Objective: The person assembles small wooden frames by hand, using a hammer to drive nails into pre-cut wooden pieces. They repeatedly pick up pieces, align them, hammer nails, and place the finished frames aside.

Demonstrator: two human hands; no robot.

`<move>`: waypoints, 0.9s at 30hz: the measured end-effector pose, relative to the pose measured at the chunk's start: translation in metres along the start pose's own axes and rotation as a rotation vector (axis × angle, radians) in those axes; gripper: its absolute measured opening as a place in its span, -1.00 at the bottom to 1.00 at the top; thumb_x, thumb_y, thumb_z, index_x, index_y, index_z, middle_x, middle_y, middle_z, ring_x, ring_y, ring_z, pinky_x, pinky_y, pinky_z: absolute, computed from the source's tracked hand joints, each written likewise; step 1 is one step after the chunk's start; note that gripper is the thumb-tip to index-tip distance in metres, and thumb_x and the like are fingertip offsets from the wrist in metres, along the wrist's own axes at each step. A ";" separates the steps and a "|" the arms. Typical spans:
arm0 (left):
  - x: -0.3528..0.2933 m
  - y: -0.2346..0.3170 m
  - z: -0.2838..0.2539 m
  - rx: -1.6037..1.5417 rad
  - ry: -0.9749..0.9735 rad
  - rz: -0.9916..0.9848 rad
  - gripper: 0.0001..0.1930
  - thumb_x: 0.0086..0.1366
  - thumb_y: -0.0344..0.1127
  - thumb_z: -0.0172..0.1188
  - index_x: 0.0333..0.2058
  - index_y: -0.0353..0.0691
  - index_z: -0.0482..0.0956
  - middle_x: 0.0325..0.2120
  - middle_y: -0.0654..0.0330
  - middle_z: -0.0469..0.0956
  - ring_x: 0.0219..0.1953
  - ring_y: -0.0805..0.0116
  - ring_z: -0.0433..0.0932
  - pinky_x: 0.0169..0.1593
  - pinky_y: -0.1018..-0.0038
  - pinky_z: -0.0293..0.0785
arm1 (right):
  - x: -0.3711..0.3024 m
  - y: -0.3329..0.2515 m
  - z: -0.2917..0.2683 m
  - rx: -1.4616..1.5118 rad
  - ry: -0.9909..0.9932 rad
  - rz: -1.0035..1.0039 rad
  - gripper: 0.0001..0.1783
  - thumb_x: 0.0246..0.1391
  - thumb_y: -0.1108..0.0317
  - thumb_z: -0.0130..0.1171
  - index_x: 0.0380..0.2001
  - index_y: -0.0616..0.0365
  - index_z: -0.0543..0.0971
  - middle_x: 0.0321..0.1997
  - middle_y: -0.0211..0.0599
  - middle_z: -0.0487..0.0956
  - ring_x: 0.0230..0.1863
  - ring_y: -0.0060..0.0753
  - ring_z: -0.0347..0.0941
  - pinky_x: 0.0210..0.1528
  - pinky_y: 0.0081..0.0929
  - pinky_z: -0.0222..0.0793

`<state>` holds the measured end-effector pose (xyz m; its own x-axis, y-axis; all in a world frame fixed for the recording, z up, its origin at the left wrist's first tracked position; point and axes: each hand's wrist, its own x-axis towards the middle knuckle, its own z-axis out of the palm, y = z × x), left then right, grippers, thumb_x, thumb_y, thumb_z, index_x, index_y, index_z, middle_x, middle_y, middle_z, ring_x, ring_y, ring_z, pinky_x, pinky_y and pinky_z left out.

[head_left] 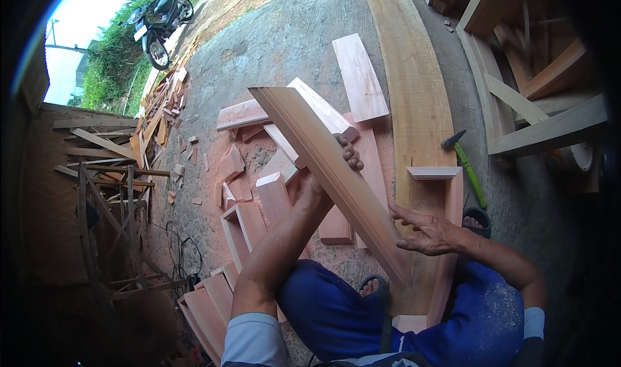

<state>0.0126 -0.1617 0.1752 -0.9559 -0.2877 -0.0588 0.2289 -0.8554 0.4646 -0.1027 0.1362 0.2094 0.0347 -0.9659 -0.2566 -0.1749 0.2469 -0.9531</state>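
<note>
A long wooden board with moulded grooves along one side [323, 173] slants in front of me, its far end raised toward the upper left. My left hand [349, 152] is closed round it near the middle, fingers curling over the right edge. My right hand [427, 233] is beside the board's lower part with fingers stretched and apart; I cannot tell if the fingertips touch it. Beside that hand, a three-sided wooden frame [455, 202] rests on a long plank [420, 76]. Just right of the plank lies a hammer with a green handle [471, 173].
Cut boards, including a pale one [360, 76], lie on the dusty concrete floor [284, 37]. Box-like wooden pieces [239, 231] are left of my knee. Scrap wood [158, 115] is heaped far left, near a motorcycle [162, 27]. A wooden framework [537, 121] stands right.
</note>
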 end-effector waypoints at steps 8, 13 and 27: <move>0.009 -0.035 0.041 0.377 0.414 -0.076 -0.43 0.36 0.12 0.37 0.06 -0.23 0.48 -0.20 0.10 0.62 -0.19 0.26 0.63 -0.07 0.28 0.63 | 0.028 0.034 0.063 0.150 0.078 -0.068 0.61 0.02 -0.17 0.51 0.56 0.13 -0.59 0.62 0.44 -0.17 0.65 0.30 -0.18 0.64 -0.06 -0.08; 0.019 -0.043 0.058 0.636 0.508 -0.148 -0.42 0.37 0.13 0.34 0.10 -0.21 0.46 -0.12 0.11 0.58 -0.13 0.32 0.61 -0.05 0.30 0.63 | 0.010 0.045 0.056 0.064 0.072 0.033 0.61 0.02 -0.13 0.51 0.55 0.17 -0.61 0.52 0.51 0.02 0.56 0.42 0.01 0.61 -0.05 0.00; 0.022 0.032 0.147 0.488 -0.062 0.266 0.30 0.19 0.71 0.02 0.55 -0.25 -0.12 0.43 -0.35 0.13 0.38 -0.43 0.31 0.40 -0.27 0.35 | 0.061 -0.001 -0.023 0.426 0.014 -0.171 -0.08 0.07 0.08 0.54 0.40 0.15 0.34 0.26 -0.07 0.54 0.18 -0.29 0.57 0.32 -0.25 0.45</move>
<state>-0.0287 -0.1320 0.3183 -0.8892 -0.4280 0.1618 0.3664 -0.4541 0.8122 -0.1231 0.0747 0.1984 0.0143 -0.9958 -0.0905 0.2521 0.0912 -0.9634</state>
